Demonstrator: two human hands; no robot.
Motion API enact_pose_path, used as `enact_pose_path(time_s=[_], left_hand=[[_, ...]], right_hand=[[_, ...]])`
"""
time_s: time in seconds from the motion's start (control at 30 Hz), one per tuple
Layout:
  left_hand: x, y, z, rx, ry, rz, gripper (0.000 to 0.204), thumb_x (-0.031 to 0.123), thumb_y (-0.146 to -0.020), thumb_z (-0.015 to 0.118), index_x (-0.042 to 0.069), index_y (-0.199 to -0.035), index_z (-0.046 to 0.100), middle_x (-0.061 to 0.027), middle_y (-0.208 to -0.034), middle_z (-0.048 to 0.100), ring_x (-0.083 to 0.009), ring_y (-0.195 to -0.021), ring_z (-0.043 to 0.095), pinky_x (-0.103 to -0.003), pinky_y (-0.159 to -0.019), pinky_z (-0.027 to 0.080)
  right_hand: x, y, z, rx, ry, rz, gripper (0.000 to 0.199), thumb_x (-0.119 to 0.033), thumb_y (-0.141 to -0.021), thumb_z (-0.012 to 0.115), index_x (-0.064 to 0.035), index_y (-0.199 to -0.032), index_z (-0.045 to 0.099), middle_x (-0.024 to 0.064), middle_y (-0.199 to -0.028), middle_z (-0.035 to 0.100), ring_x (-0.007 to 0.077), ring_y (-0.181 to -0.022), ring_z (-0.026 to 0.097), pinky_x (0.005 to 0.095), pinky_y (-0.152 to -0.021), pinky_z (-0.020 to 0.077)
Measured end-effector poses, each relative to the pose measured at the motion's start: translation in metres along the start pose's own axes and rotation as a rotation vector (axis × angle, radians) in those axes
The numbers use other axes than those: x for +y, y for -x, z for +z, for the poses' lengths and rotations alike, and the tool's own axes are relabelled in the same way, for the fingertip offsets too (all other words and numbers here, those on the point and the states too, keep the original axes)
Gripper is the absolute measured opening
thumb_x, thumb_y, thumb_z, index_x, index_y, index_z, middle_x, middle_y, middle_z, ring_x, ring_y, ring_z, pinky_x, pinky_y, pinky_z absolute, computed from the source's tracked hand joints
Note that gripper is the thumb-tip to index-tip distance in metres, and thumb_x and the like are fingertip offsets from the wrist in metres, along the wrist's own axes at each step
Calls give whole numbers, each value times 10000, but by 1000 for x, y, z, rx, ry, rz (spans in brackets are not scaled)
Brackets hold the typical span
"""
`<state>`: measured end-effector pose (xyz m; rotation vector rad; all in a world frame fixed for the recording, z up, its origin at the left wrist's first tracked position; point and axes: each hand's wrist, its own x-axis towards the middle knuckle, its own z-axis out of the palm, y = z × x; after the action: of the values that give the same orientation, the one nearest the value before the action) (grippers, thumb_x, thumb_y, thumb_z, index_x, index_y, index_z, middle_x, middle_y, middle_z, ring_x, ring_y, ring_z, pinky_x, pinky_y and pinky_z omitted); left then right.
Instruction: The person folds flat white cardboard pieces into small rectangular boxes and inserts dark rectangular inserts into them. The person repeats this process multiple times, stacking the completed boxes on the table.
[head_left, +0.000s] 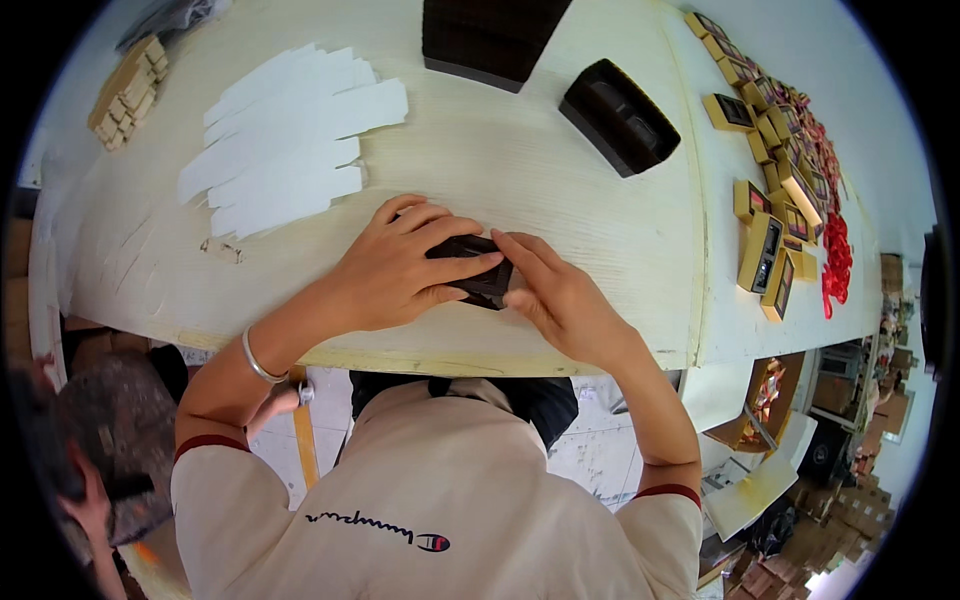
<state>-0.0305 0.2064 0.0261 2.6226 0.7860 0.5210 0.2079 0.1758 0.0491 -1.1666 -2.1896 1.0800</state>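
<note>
A small, dark brown box with a shaped inner surface (482,290) lies on the table close to its near edge, between my hands. My left hand (405,265) reaches over its left part, fingers across the top and thumb along the near side. At its right end, the fingertips of my right hand (560,300) press the far corner, with the thumb near the side. Much of the box is hidden under my fingers. Farther right stands a similar dark box (612,122) with a recessed insert, beside a tall dark brown stack or box (492,45).
White paper strips (285,140) overlap at the left. Pale blocks (130,95) are piled at the far left corner. Yellow boxes with dark windows (762,250) and red ribbon (838,260) line the right side. Another person's arm (90,500) shows at lower left.
</note>
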Motion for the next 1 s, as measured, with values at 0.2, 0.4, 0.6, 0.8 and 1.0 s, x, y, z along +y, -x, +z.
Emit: enact_pose_path(time_s=[0.2,0.4,0.6,0.8,1.0], left_hand=[[0,-6,6,-50,-83,5,440,224,-778,680,171,-1208,603,-62,-1300,475,-295,-1157,444,-510,-1044,290],[-6,-5,12,-100,-60,-6,425,255,-811,639,147,-1219,588,-75,-1293,476,-299,-1165,440,-483,-1041,283],[-4,-5,9,-93,-90,0,400,302,-852,576,148,-1220,590,-90,-1297,475,-306,-1180,426,-475,-1039,276],[4,-4,12,-72,-232,-6,389,286,-849,590,151,-1213,591,-93,-1306,477,-291,-1155,440,-464,-1016,303],[-3,-1,12,-120,-126,-28,415,276,-850,580,137,-1240,585,-122,-1362,450,-318,-1174,431,-482,-1019,306]], right_hand=[[24,-11,-18,-82,-42,-56,453,-122,-807,688,-26,-1233,566,188,-1128,585,373,-918,604,420,-769,497],[24,-25,-26,-150,189,-261,488,-152,-733,749,-34,-1181,593,141,-1109,617,344,-905,617,400,-737,516],[14,-32,-23,-238,284,-149,439,-124,-702,766,-19,-1094,597,134,-995,623,336,-840,614,400,-701,508],[-8,-34,-19,-282,296,54,464,-35,-712,734,-12,-1137,550,132,-958,604,335,-825,605,412,-731,498],[-3,-20,0,-142,211,57,501,-54,-756,700,22,-1217,521,182,-994,579,343,-884,610,409,-789,491]])
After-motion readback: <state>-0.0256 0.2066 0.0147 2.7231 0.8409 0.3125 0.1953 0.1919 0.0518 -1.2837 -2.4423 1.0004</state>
